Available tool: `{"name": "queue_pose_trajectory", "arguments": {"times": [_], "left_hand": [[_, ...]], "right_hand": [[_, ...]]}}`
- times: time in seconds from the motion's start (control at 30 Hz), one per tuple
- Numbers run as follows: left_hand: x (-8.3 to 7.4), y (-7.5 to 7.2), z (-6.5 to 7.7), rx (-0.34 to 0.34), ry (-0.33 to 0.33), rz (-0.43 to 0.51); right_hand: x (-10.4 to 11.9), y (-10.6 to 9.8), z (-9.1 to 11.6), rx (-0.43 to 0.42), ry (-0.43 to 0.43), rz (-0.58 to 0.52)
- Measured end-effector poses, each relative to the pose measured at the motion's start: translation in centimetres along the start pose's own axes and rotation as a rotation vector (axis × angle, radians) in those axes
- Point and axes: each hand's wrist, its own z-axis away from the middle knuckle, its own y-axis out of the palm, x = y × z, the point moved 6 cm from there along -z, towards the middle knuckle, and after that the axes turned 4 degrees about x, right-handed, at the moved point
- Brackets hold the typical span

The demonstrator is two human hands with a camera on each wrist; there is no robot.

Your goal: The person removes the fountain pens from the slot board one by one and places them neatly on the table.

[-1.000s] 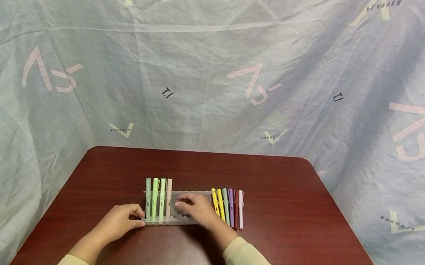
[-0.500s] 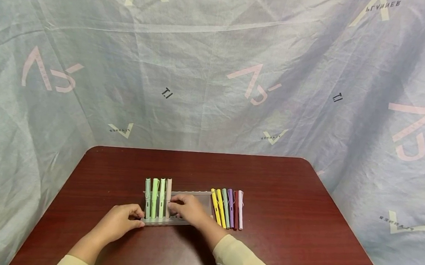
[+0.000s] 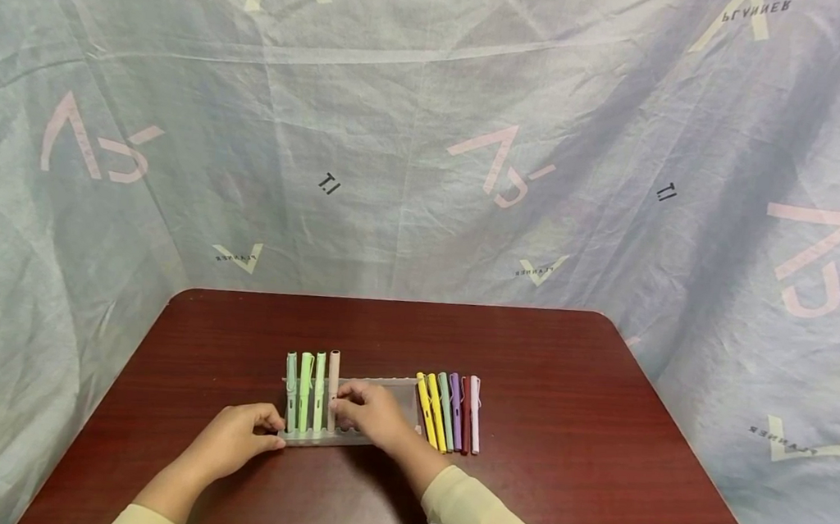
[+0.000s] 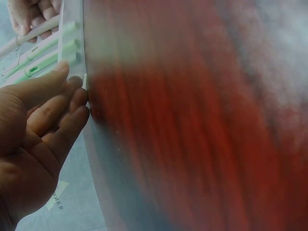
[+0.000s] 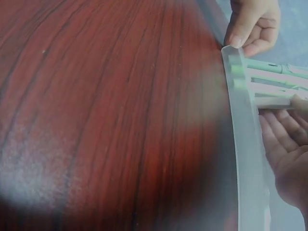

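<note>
A clear plastic pen tray (image 3: 404, 396) lies on the table. Its left end is pinched by my left hand (image 3: 234, 441), thumb at the near corner, as the right wrist view also shows. Side by side in the tray's left part are a grey-green pen (image 3: 291, 392), two light green pens (image 3: 304, 393) and a beige-pink pen (image 3: 333, 370). My right hand (image 3: 374, 413) pinches the beige-pink pen between thumb and fingers, its palm over the tray. In the left wrist view that pen (image 4: 36, 32) runs across the fingers.
Against the tray's right end lies a row of loose pens: two yellow pens (image 3: 432, 411), then a green, a purple (image 3: 456, 409), a dark red and a pale pink pen (image 3: 475, 414). The dark red-brown table (image 3: 562, 438) is backed by a grey printed cloth (image 3: 402, 211).
My right hand has moved left across the tray and taken hold of the beige-pink pen, whose top end now stands slightly farther out. The left hand has stayed at the tray's corner.
</note>
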Motion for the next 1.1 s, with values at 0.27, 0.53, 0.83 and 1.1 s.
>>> {"name": "queue_pose_trajectory", "arguments": {"times": [0.27, 0.53, 0.83, 1.1], "left_hand": [[0.0, 0.0, 0.0, 0.004, 0.001, -0.003], [-0.2, -0.1, 0.0, 0.009, 0.001, 0.004], [0.0, 0.0, -0.1, 0.002, -0.004, -0.005], [0.1, 0.1, -0.1, 0.001, -0.011, 0.003]], "right_hand": [[0.3, -0.6, 0.1, -0.051, -0.038, -0.071], [-0.1, -1.5, 0.8, -0.026, -0.021, -0.246], [-1.1, -3.0, 1.9, -0.008, -0.024, -0.263], [-2.1, -4.4, 2.8, -0.029, -0.011, -0.281]]}}
